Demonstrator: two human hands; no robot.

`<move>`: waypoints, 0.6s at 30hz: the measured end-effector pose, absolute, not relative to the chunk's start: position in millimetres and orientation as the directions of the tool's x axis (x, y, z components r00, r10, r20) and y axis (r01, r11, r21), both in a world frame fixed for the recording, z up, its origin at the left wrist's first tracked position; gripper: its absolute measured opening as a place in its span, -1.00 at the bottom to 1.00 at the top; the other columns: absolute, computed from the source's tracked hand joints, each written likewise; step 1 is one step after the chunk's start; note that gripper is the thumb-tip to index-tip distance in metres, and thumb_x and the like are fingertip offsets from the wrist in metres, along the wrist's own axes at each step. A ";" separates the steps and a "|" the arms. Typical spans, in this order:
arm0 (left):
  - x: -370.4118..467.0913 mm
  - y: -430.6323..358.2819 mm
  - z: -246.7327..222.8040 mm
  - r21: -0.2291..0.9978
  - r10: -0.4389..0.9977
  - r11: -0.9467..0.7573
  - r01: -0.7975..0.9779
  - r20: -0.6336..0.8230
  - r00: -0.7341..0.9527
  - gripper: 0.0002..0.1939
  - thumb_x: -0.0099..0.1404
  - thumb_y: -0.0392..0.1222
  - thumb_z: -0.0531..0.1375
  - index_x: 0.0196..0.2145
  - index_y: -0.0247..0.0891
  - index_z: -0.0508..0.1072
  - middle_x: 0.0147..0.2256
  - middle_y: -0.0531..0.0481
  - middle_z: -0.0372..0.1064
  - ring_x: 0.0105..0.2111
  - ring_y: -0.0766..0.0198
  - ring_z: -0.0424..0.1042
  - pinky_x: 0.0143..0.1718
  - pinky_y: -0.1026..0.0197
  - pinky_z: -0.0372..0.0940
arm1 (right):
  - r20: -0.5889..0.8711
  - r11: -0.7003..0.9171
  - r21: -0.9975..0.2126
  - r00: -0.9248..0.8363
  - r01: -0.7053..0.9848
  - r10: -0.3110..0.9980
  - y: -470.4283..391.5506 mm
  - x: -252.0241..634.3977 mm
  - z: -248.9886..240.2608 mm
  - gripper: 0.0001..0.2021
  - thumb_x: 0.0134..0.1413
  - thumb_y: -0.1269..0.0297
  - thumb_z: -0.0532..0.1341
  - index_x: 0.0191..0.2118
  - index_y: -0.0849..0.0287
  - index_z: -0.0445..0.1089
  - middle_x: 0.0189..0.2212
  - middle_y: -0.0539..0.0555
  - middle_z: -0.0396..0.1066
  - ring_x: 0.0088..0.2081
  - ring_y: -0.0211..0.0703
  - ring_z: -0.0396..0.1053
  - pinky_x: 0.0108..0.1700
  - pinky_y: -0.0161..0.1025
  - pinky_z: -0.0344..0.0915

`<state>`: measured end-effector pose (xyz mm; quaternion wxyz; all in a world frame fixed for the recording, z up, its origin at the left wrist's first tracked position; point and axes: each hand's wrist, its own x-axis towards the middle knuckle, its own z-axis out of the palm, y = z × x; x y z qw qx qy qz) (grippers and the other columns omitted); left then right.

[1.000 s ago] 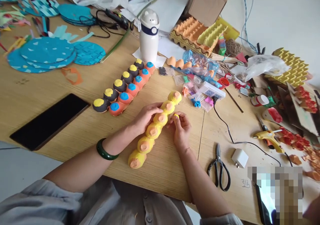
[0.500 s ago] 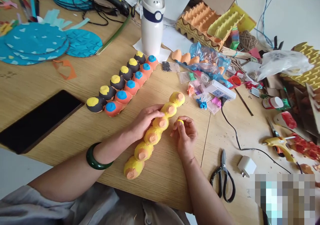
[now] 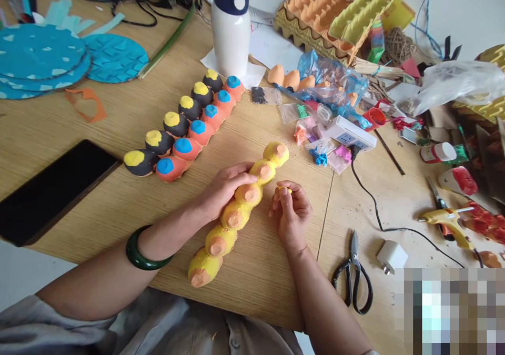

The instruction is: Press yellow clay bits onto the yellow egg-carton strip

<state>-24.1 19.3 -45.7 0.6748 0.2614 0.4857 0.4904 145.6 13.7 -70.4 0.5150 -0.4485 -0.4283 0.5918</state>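
Observation:
A bumpy strip of several yellow-covered cups [image 3: 235, 219] with bare orange tips lies slantwise near the table's front edge. My left hand [image 3: 224, 189] grips its upper part from the left, thumb on top. Just right of the strip, not touching it, my right hand [image 3: 292, 210] pinches a small bit of yellow clay [image 3: 284, 190] between thumb and fingers. Beyond my left hand lie a black strip with yellow caps [image 3: 176, 124] and an orange-red strip with blue caps [image 3: 198, 128], side by side.
A black phone [image 3: 55, 189] lies at the left, a white bottle [image 3: 231, 34] at the back. To the right are black-handled scissors [image 3: 354, 273], a white plug adapter [image 3: 392, 256], a power strip [image 3: 351, 134] with its cable, and a glue gun [image 3: 445, 223]. Egg trays [image 3: 315, 18] stand behind.
The camera view has shifted slightly. My right fingers have turned the yellow clay a little, and it now shows as a flatter piece. My left hand keeps its grip on the strip.

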 end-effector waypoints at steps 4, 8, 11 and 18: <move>-23.6 20.1 -37.9 0.835 0.925 0.377 -0.401 -0.365 0.108 -0.85 0.21 -0.07 0.26 -0.33 -0.14 0.58 -0.38 -0.02 0.44 -0.41 0.17 0.31 -0.38 0.17 0.18 | -0.093 -0.107 -0.968 -0.075 -0.226 0.993 12.8 144.5 -67.9 -0.75 0.25 -0.01 0.30 -0.26 0.08 0.47 -0.55 -0.09 0.26 -0.61 -0.34 0.15 -0.64 -0.36 0.23; -23.3 21.5 -32.2 0.754 0.905 0.414 -0.509 -0.400 0.143 -0.81 0.21 -0.02 0.28 -0.37 -0.20 0.50 -0.42 0.00 0.33 -0.46 0.26 0.25 -0.44 0.21 0.17 | -0.054 -0.063 -0.972 -0.046 -0.227 0.997 14.2 143.2 -67.1 -0.81 0.20 0.08 0.35 -0.18 0.05 0.47 -0.47 -0.06 0.34 -0.54 -0.29 0.27 -0.55 -0.31 0.38; -23.2 22.6 -30.1 0.704 0.880 0.449 -0.550 -0.455 0.137 -0.73 0.23 0.04 0.29 -0.41 -0.21 0.44 -0.47 0.02 0.27 -0.51 0.29 0.21 -0.49 0.21 0.14 | -0.043 -0.050 -0.976 -0.039 -0.212 0.998 15.0 142.7 -66.5 -0.82 0.18 0.12 0.37 -0.18 0.04 0.45 -0.46 -0.06 0.36 -0.53 -0.29 0.31 -0.54 -0.30 0.38; -22.0 23.2 -33.1 0.708 0.890 0.429 -0.561 -0.439 0.126 -0.69 0.21 0.09 0.32 -0.43 -0.20 0.45 -0.50 0.04 0.26 -0.52 0.30 0.21 -0.46 0.20 0.16 | -0.095 -0.111 -0.977 -0.091 -0.180 0.991 11.7 143.1 -66.2 -0.76 0.23 0.01 0.32 -0.26 0.08 0.44 -0.57 -0.10 0.29 -0.65 -0.37 0.14 -0.67 -0.37 0.09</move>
